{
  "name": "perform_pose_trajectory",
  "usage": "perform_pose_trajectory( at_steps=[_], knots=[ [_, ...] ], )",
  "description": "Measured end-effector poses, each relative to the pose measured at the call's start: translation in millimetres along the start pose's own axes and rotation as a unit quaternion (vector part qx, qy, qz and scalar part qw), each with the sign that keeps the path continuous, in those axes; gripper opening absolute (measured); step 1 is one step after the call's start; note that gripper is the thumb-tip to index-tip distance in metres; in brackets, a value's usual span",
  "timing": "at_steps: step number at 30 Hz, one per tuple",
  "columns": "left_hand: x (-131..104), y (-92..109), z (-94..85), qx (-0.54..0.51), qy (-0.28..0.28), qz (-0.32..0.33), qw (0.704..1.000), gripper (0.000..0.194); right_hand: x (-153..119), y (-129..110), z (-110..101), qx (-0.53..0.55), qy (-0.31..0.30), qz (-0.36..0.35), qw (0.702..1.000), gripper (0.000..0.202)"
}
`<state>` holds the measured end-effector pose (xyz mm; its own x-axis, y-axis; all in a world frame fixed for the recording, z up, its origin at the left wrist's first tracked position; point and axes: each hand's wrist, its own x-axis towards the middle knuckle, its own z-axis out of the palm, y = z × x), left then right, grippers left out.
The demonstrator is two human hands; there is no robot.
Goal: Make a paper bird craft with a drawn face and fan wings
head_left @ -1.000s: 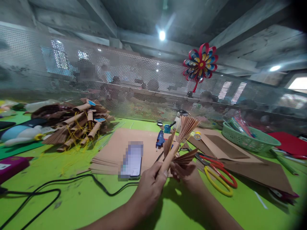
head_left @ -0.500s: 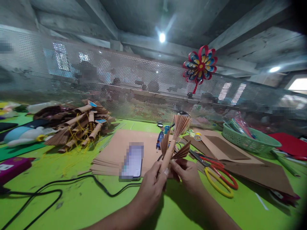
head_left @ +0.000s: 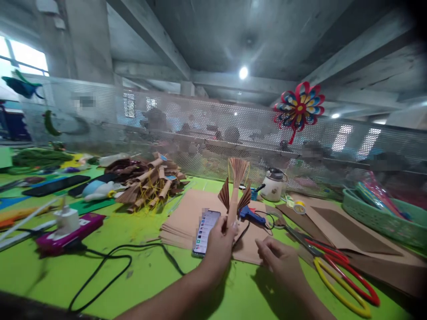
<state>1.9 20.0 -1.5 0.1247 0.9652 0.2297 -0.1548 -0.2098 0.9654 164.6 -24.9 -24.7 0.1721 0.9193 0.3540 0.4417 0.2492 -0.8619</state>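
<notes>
Upright in my left hand (head_left: 220, 242) is a folded brown paper figure (head_left: 235, 191), a rolled tube with a pleated fan on top and a pleated wing on each side. My left fingers wrap round the tube's lower end. My right hand (head_left: 278, 258) hovers to the right, apart from the figure, its fingers curled loosely with nothing seen in them. Behind the hands lie a stack of brown paper sheets (head_left: 187, 213), a phone (head_left: 207, 233) with a lit screen and a blue glue gun (head_left: 252, 216).
Scissors with red and yellow handles (head_left: 347, 266) lie at the right, before a green basket (head_left: 383, 222). A pile of paper figures (head_left: 153, 182), a purple power strip (head_left: 70, 233) and a black cable (head_left: 133, 246) are at the left. A perforated screen (head_left: 207, 129) stands behind.
My right hand has come away from the paper figure and moved right. The figure now stands more upright in my left hand. The view has turned left.
</notes>
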Motion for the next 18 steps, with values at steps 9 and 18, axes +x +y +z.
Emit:
perform_pose_trajectory(
  at_steps=[9, 18],
  knots=[
    [10.2, 6.7, -12.7, 0.008, 0.072, 0.034, 0.997, 0.03, 4.1, 9.8, 0.8, -0.011, 0.004, -0.003, 1.0, 0.046],
    [9.5, 6.2, -11.0, -0.013, 0.053, 0.031, 0.998, 0.038, 7.3, 7.1, 2.8, 0.016, 0.04, -0.011, 0.999, 0.047]
  ],
)
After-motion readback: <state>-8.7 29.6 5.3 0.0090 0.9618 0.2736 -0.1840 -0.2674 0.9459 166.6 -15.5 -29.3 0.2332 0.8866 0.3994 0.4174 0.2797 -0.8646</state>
